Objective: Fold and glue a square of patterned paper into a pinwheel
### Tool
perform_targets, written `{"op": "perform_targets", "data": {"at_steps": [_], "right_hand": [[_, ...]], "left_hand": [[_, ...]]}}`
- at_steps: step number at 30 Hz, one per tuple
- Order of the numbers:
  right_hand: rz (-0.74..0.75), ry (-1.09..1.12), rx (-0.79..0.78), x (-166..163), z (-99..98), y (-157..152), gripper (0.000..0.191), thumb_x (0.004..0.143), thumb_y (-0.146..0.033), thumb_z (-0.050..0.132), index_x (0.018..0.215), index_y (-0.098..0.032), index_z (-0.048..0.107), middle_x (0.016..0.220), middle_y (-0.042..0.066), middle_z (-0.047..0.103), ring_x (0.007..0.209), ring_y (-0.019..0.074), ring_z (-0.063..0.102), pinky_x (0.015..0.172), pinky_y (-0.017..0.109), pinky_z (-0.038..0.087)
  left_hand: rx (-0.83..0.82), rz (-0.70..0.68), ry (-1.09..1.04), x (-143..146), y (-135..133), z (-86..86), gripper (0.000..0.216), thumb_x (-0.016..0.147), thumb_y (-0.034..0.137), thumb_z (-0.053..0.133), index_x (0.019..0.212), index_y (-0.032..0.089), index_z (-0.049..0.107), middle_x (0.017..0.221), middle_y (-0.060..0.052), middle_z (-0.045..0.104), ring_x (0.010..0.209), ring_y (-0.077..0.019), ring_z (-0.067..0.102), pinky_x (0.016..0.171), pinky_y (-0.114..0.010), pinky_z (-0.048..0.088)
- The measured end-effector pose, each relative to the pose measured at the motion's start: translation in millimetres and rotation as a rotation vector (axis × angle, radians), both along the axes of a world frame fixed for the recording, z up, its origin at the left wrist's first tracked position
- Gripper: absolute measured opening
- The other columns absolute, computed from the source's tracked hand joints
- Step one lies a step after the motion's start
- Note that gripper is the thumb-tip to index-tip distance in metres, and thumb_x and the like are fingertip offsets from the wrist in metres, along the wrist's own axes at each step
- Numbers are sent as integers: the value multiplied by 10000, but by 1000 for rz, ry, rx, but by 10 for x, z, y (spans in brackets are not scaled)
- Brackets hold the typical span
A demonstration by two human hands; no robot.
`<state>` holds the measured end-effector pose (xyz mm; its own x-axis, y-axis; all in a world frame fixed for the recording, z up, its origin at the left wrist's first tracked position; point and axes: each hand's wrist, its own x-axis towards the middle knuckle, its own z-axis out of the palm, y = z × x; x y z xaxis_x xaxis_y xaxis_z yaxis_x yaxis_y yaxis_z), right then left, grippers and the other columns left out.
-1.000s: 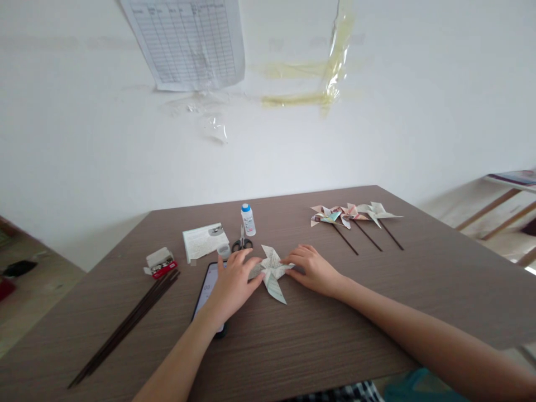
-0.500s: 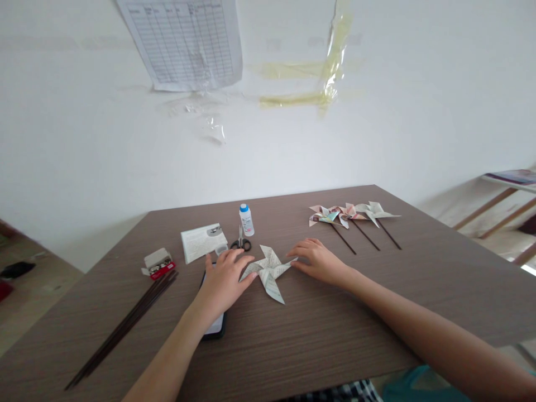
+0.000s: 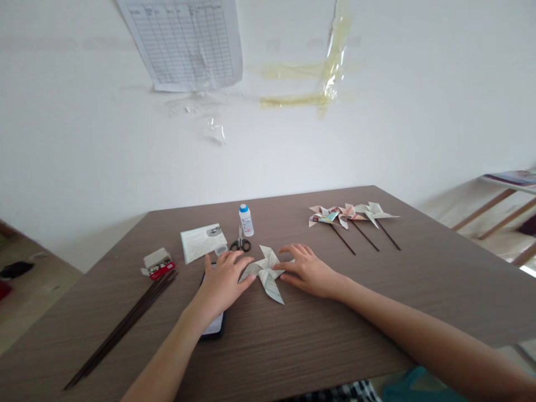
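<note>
A folded paper pinwheel of printed paper lies flat on the brown table. My left hand rests palm down, fingers spread, with its fingertips on the pinwheel's left blade; it partly covers a phone. My right hand lies flat with fingers apart, its fingertips on the pinwheel's right blade. Neither hand grips anything.
Three finished pinwheels on dark sticks lie at the back right. Behind my hands are scissors, a small glue bottle and a paper stack. At the left lie a red box and a bundle of dark sticks.
My right hand has slid left onto the pinwheel's right blade. My left hand has drawn back slightly toward the phone. The pinwheel stays where it was.
</note>
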<state>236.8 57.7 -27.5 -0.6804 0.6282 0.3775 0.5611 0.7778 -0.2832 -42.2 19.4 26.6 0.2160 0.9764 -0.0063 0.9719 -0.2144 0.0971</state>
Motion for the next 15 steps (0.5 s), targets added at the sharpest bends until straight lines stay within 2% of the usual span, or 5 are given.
{"op": "perform_targets", "data": {"at_steps": [9,15], "right_hand": [[-59,-134,-1,-131,-16,-12,291,1174,-419,677,1346,-294,876,1554,190,686,1554,398,571,1312,712,448],[-60,-111,-17,-129,-57,-10,294,1177,-419,669,1359,-288,860,1549,185,694,1578,400,558,1329,741,422]], "left_hand": [[10,33,-16,-8,4,-8,392,1109,379,685,1488,390,781,1708,-106,678,1628,-440,560,1349,-874,271],[32,32,15,-48,15,29,413,1110,381,687,1513,389,776,1718,-115,674,1636,-440,556,1346,-861,311]]}}
